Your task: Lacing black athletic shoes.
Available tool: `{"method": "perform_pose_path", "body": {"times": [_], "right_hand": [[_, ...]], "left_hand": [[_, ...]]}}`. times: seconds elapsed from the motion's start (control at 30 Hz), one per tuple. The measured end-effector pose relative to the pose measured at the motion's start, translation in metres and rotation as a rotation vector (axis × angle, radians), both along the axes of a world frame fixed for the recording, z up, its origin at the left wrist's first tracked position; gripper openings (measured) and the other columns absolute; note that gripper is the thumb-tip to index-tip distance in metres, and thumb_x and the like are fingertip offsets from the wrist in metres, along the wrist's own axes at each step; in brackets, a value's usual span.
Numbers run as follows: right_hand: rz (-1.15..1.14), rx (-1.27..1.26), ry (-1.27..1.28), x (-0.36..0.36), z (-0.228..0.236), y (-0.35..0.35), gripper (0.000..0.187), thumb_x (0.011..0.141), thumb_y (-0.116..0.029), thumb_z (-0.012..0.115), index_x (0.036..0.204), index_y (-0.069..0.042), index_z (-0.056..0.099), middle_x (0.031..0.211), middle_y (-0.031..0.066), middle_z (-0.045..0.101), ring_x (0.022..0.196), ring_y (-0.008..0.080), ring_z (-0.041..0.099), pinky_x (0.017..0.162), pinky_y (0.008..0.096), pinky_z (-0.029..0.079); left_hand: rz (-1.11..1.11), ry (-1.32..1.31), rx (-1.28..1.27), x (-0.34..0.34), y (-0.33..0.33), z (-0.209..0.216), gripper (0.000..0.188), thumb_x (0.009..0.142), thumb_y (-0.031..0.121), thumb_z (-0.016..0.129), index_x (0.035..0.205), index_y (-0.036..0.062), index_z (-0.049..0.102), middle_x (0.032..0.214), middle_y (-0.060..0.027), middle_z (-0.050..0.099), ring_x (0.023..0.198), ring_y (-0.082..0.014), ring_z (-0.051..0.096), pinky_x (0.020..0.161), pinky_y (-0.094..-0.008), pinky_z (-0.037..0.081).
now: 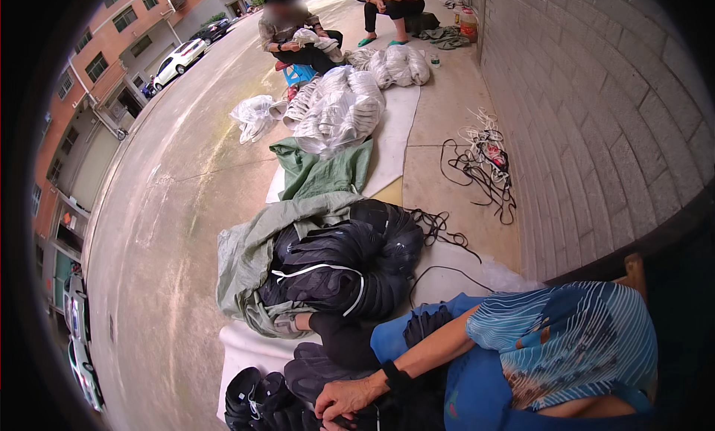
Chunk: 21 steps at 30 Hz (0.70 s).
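Observation:
My right hand [347, 398], with a black band at its wrist, reaches down to the lower edge over dark fabric pieces. Its fingers are bent and closed; whatever lies in them is hidden. A bit of skin just below it seems to be my left hand [337, 420], mostly covered and cut off by the frame, so its fingers do not show. Left of the hands lie black shoe uppers [249, 395] with a white lace or tag. A dark grey piece [316, 371] rests just above my right hand. My blue apron [477, 394] covers my lap.
A big bundle of nested black uppers [335, 271] sits in a grey-green sack [242, 263]. Beyond lie a green sack [320, 167] and white bundles in clear plastic [339, 111]. Loose laces [484, 167] lie by the brick wall [596, 133]. Two people sit at the back.

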State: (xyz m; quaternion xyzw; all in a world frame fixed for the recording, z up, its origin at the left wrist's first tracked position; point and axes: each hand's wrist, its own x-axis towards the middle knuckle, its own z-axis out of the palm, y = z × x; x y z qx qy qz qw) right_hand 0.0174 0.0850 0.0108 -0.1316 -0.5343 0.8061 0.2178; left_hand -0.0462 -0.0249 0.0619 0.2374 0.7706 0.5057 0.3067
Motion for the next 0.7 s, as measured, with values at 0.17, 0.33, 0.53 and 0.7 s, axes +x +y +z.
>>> {"method": "perform_pose_path", "body": {"times": [0.17, 0.33, 0.53, 0.7], "right_hand": [[-0.005, 0.099, -0.02, 0.013, 0.004, 0.001, 0.027, 0.079, -0.016, 0.058, 0.094, 0.006, 0.064, 0.069, 0.0093, 0.064, 0.048, 0.0136, 0.058, 0.047, 0.0271, 0.047], [0.119, 0.174, -0.029, 0.009, 0.012, -0.003, 0.023, 0.082, -0.015, 0.058, 0.089, 0.006, 0.063, 0.066, 0.0085, 0.062, 0.047, 0.0135, 0.056, 0.048, 0.0264, 0.045], [0.064, -0.016, -0.09, 0.028, 0.031, 0.017, 0.02, 0.086, -0.015, 0.06, 0.093, 0.004, 0.061, 0.068, 0.0062, 0.061, 0.05, 0.0092, 0.056, 0.044, 0.0227, 0.045], [0.192, -0.085, -0.195, 0.022, 0.045, 0.011, 0.027, 0.089, -0.015, 0.06, 0.108, 0.005, 0.061, 0.066, 0.0003, 0.058, 0.051, 0.0024, 0.051, 0.044, 0.0173, 0.041]], "left_hand": [[-0.173, 0.107, 0.022, 0.013, -0.002, 0.009, 0.026, 0.095, 0.025, 0.05, 0.097, 0.0, 0.057, 0.068, -0.0062, 0.055, 0.053, -0.0149, 0.05, 0.048, -0.0248, 0.038], [-0.229, 0.213, -0.004, 0.013, -0.011, 0.014, 0.024, 0.095, 0.023, 0.05, 0.092, -0.0003, 0.058, 0.069, -0.0067, 0.054, 0.058, -0.0165, 0.052, 0.052, -0.026, 0.041], [-0.248, 0.019, 0.045, 0.001, 0.003, -0.008, 0.036, 0.1, 0.031, 0.039, 0.087, 0.0038, 0.057, 0.063, 0.0008, 0.051, 0.042, -0.0029, 0.038, 0.038, -0.0189, 0.028], [-0.22, 0.101, 0.084, -0.004, -0.016, -0.001, 0.039, 0.1, 0.033, 0.039, 0.081, 0.0043, 0.057, 0.054, 0.0031, 0.044, 0.043, -0.0033, 0.036, 0.04, -0.02, 0.028]]}}
